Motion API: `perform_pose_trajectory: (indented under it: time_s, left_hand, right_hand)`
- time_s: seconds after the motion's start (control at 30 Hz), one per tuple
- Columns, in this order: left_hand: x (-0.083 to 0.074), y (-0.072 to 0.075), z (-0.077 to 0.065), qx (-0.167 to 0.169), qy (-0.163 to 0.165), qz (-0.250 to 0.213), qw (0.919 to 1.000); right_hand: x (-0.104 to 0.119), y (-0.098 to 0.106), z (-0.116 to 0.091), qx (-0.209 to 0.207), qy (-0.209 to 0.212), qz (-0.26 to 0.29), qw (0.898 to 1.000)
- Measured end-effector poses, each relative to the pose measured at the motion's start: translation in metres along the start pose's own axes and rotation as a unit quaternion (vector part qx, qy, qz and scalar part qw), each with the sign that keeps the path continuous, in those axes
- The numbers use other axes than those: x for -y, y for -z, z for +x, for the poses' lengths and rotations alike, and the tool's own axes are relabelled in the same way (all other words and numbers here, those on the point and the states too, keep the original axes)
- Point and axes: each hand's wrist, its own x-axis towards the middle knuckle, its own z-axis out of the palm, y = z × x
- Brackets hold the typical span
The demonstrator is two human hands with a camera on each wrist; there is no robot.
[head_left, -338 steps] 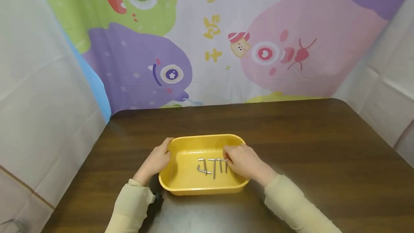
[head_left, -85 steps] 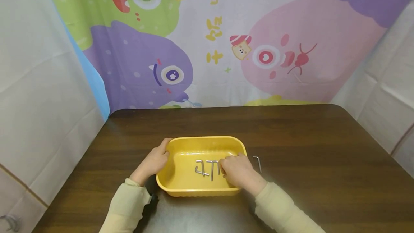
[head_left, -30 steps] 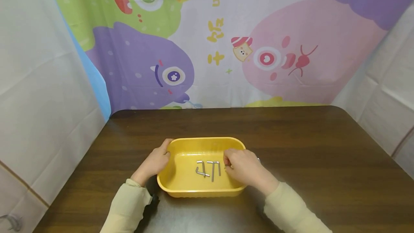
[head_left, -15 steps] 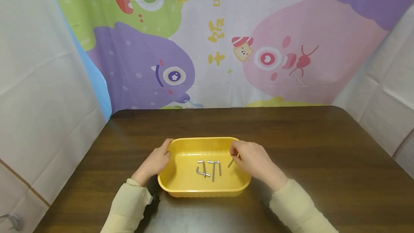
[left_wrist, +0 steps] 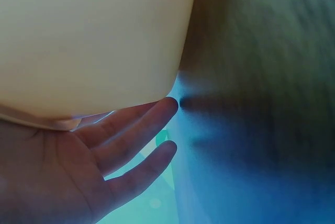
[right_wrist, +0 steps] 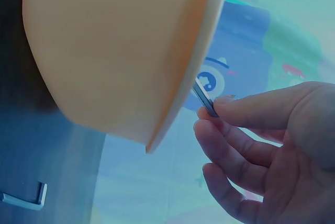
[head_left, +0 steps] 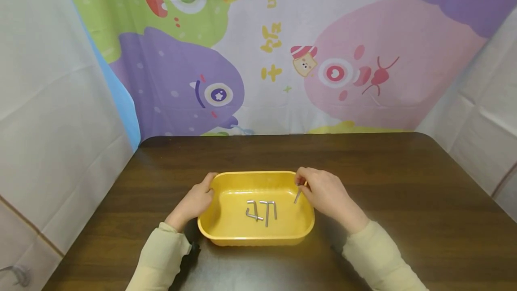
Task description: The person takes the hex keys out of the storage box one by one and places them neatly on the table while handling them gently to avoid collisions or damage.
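Observation:
A yellow plastic tray stands on the table. At its left end my left hand grips the rim, thumb over the edge; in the left wrist view its fingers lie against the outer wall. Thumb and forefinger of my right hand pinch a hex key over the tray's right rim, its free end pointing down and left. Several more hex keys lie in the middle of the tray, some overlapping. In the right wrist view, the pinched key is partly hidden behind the rim.
Another hex key lies on the table beyond the tray's right end, hidden behind my right hand in the head view. Dark wood tabletop extends around the tray. A cartoon-printed curtain hangs along the back edge.
My right hand has lifted one hex key out from among the others and carried it rightward and up to the tray's right rim. The left hand stays at the rim.

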Motion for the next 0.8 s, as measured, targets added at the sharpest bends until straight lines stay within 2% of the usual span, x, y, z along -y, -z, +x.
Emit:
perform_pose_trajectory:
  time_s: [0.27, 0.53, 0.8]
  left_hand:
    - [-0.001, 0.0, 0.0, -0.001, 0.001, -0.004, 1.0]
    - [-0.001, 0.0, 0.0, 0.002, 0.002, -0.009, 1.0]
    - [-0.001, -0.001, 0.001, 0.003, 0.008, -0.01, 0.9999]
  right_hand:
    - [-0.006, 0.006, 0.0, -0.007, -0.006, 0.007, 1.0]
    - [-0.015, 0.008, 0.0, -0.013, 0.002, 0.059, 0.998]
    - [-0.022, 0.009, 0.001, -0.001, -0.007, 0.073, 0.997]
